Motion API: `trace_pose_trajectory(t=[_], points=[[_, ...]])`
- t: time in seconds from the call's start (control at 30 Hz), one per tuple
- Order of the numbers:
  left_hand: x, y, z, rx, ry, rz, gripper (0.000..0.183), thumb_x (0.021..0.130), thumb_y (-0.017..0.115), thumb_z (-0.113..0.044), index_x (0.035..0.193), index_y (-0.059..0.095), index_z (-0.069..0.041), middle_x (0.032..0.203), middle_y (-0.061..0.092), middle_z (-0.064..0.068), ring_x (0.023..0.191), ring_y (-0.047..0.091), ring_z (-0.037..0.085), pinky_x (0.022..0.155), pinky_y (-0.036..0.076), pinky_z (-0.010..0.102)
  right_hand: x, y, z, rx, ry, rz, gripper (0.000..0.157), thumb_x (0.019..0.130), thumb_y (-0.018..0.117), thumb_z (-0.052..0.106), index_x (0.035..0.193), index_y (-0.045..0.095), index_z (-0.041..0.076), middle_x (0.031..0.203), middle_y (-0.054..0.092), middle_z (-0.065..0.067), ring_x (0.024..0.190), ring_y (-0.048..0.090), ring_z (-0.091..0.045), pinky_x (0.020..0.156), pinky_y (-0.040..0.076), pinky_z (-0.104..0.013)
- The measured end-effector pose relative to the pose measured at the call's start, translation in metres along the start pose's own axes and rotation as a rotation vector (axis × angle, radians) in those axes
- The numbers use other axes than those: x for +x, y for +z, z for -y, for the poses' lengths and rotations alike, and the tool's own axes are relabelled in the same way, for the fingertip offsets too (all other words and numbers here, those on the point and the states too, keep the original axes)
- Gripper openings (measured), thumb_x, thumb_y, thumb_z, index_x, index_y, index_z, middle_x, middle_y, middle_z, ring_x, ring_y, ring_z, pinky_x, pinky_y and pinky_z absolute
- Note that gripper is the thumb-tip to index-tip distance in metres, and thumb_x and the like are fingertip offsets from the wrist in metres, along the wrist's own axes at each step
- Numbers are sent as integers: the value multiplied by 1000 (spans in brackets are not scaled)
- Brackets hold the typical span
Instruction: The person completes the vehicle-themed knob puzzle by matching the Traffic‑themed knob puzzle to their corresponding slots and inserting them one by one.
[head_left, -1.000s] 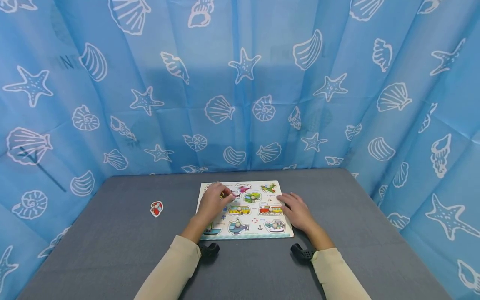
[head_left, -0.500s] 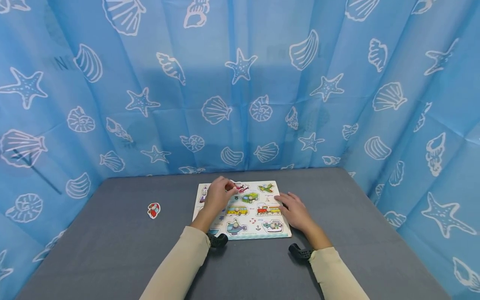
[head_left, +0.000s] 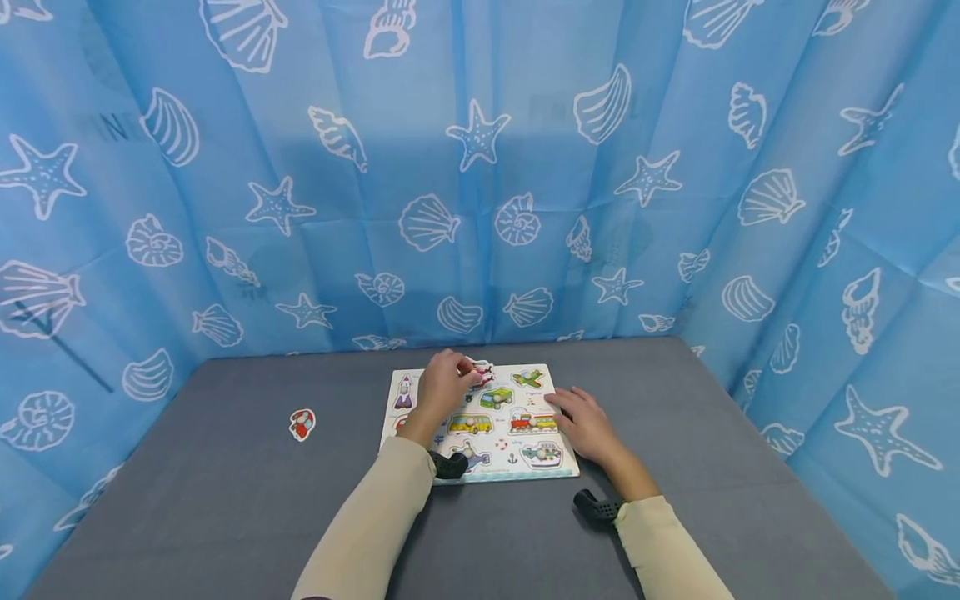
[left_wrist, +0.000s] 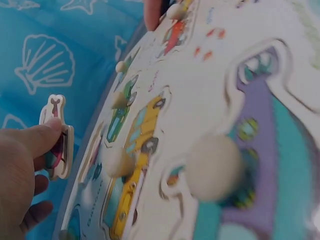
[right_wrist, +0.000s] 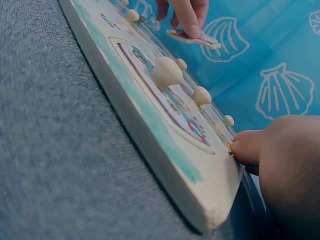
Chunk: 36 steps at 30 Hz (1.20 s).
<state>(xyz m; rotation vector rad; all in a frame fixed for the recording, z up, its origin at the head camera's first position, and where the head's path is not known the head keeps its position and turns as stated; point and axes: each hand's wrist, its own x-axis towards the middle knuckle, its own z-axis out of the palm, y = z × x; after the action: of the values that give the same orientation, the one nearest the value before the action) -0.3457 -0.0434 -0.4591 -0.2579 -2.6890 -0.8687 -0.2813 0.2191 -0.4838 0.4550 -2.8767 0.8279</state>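
The left hand (head_left: 444, 385) pinches a pink helicopter puzzle piece (left_wrist: 64, 157) between thumb and fingers. It holds the piece close over the far middle of the white vehicle puzzle board (head_left: 517, 458); the piece appears raised off the board in both wrist views. On the board's right edge rest the fingertips of the right hand (head_left: 587, 423), beside the red and yellow train piece (head_left: 533, 422). Around the left hand sit a green truck piece (head_left: 496, 398), a yellow bus piece (head_left: 471, 424) and a purple rocket (head_left: 404, 392).
A small red vehicle piece (head_left: 302, 424) lies on the grey tabletop (head_left: 225, 500), left of the board. Wooden knobs (right_wrist: 167, 72) stick up from the pieces in the board. Behind the table hangs a blue shell-patterned curtain (head_left: 480, 208).
The left hand has moved away and slightly right with the helicopter piece, over the board's far middle. The right hand keeps its place at the board's edge. The head view has shifted slightly.
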Motion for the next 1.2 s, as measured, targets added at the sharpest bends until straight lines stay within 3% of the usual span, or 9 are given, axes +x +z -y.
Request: trace_pose_trajectory(t=[0.43,0.7,1.0,1.2], points=[[8,10,0,15,-122,99,23,85,76,-33,75,63,-18,76,55,-3,75,54,18,70,45,37,0,5,3,25,-13,-9,39,97,55,10,135,55,3,144,45,-21,138,27,-45,106,21,-64],[5,9,2,144,-66,121,19,86,75,-32,78,67,-18,79,53,-2,81,54,20,73,45,38,0,4,2,26,-34,-26,38,97,55,9,134,56,2,143,45,-23,137,28,-47,105,22,-65],[4,10,-1,286,33,169,27,88,72,-36,110,74,-21,100,60,1,94,54,23,82,43,40,-2,1,0,14,-17,-21,38,97,55,9,135,55,3,144,45,-22,137,27,-47,105,22,-65],[4,10,-1,313,47,171,26,88,72,-36,110,74,-22,99,59,1,92,51,22,80,42,39,-1,2,0,13,-7,-16,39,97,54,10,136,55,3,145,44,-21,138,26,-45,106,21,-64]])
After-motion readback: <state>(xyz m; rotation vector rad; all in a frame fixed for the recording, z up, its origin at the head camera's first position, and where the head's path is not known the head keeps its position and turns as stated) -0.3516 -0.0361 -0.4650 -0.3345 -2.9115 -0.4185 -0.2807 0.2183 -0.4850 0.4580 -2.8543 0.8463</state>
